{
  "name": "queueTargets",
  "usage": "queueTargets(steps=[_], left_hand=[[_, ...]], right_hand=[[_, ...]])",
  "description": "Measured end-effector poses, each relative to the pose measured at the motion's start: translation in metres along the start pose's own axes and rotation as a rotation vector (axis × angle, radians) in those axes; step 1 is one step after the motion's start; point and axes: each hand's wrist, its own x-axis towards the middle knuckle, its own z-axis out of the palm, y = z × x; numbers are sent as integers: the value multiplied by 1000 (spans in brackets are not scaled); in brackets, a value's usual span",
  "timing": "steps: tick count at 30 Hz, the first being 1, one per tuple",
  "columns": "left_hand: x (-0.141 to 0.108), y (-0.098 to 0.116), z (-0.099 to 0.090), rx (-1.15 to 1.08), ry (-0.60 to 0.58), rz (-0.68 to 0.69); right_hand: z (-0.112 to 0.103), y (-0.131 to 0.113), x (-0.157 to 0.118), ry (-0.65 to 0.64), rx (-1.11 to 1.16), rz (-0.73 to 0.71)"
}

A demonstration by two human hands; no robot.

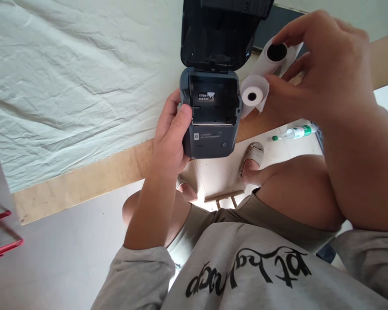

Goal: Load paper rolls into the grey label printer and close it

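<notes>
My left hand (173, 129) grips the left side of a dark label printer (210, 140), thumb on its edge. Its black lid (216, 43) is swung up, and the paper bay (210, 113) inside shows no roll. Just right of the printer, my right hand (330, 73) has its fingers closed on white paper rolls. One, a small paper roll (247, 95) with a dark core hole, is close against the printer's right side. Above it is another paper roll (265, 60) with a wider dark core. Whether the printer and small roll touch I cannot tell.
A pale wrinkled cloth (67, 86) covers the table, whose wooden edge (84, 176) runs across the view. A dark flat object (278, 23) lies behind the rolls. A plastic bottle (297, 132) lies on the floor. Red-edged shelving (6, 245) stands at the left.
</notes>
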Motion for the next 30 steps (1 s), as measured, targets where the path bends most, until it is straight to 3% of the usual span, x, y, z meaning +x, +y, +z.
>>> queueTargets(steps=[6, 12, 16, 21, 26, 30], left_hand=[[1, -3, -2, -24, 15, 41], [1, -3, -2, -2, 0, 21], [0, -2, -1, 3, -2, 19], [1, -4, -2, -7, 7, 33], [2, -4, -3, -19, 19, 44], [1, -2, -2, -2, 12, 33]], right_hand=[[1, -2, -3, 16, 50, 0], [1, -2, -1, -23, -30, -97], [3, 0, -1, 0, -31, -65], [1, -3, -6, -43, 177, 27], [2, -3, -2, -134, 45, -25], [3, 1, -1, -91, 9, -36]])
